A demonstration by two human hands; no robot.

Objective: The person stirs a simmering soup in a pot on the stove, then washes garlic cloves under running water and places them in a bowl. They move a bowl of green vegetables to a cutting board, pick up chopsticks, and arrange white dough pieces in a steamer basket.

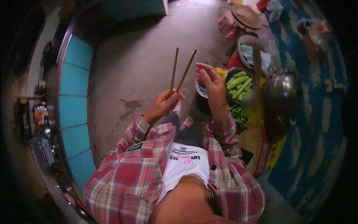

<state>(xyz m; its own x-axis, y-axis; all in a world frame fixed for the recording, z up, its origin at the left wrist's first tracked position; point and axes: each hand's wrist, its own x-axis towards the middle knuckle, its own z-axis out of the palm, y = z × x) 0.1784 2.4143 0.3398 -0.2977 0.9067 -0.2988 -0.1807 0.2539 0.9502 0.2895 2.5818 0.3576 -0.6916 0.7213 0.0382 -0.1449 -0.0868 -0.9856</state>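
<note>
My left hand [165, 102] grips a pair of brown chopsticks [180, 74] near their lower ends. They point away from me and spread apart towards the tips. To their right, my right hand [211, 84] is raised with its fingers loosely bent, and I see nothing in it. Beyond that hand is a dark bowl of cut green vegetable pieces [239, 84]. A blue-and-white bowl [201, 89] shows partly behind my right hand. Chopped leafy greens [239, 117] sit in a container close to my right forearm.
A shiny metal pot [284, 86] stands at the right, with a cardboard box [251, 148] below it. A basin with a cloth [256, 54], a pink stool [228, 23] and a round lid-like disc [246, 16] stand farther off. A blue-tiled counter front [74, 109] runs along the left.
</note>
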